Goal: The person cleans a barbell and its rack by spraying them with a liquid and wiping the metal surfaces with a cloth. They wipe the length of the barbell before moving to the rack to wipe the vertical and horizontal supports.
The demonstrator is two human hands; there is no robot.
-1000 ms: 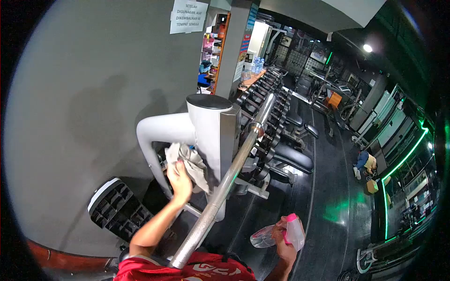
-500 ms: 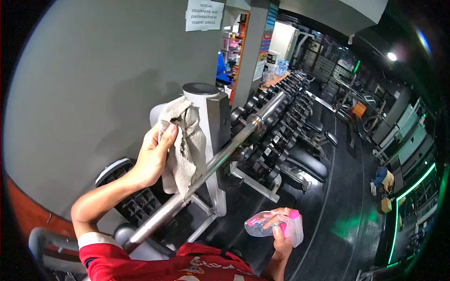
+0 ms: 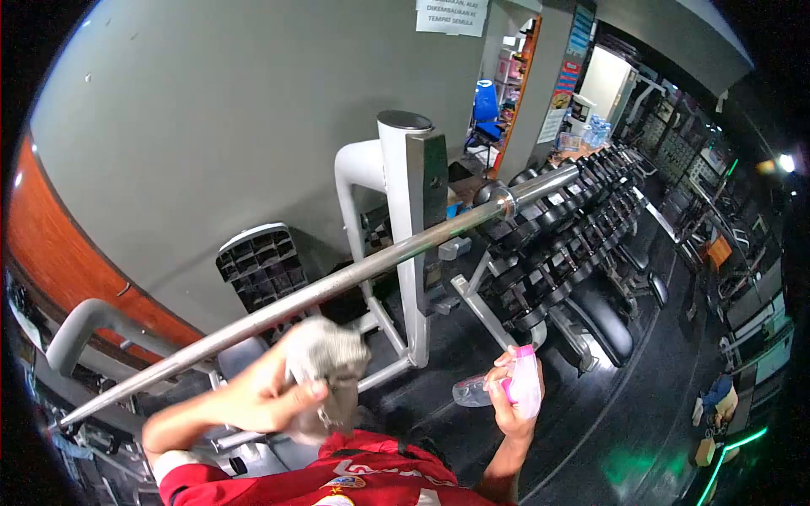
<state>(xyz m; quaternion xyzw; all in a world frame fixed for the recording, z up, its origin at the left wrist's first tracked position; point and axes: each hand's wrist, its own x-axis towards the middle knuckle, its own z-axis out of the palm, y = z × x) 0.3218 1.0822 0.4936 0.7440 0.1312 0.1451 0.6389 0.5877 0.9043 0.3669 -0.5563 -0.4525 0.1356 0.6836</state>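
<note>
Below the barbell bar (image 3: 354, 277), my left hand (image 3: 266, 403) grips a crumpled grey-beige cloth (image 3: 325, 358), close in front of my chest and slightly blurred. My right hand (image 3: 506, 411) is wrapped round a clear spray bottle (image 3: 472, 391) with a pink and white spray head, held low on the right. The bar runs bare and slanting from lower left to upper right, across a white rack upright (image 3: 405, 202). Both hands are apart from it.
Rows of dumbbells (image 3: 540, 270) on a rack stretch away behind the bar's far end. A black padded bench (image 3: 603, 325) stands beside them. A grey wall (image 3: 236, 110) rises on the left, and someone crouches at the far right (image 3: 719, 401).
My left hand has brought the cloth down from the bar towards my chest. The bottle has turned in my right hand. My view has swung left, so more of the bar shows.
</note>
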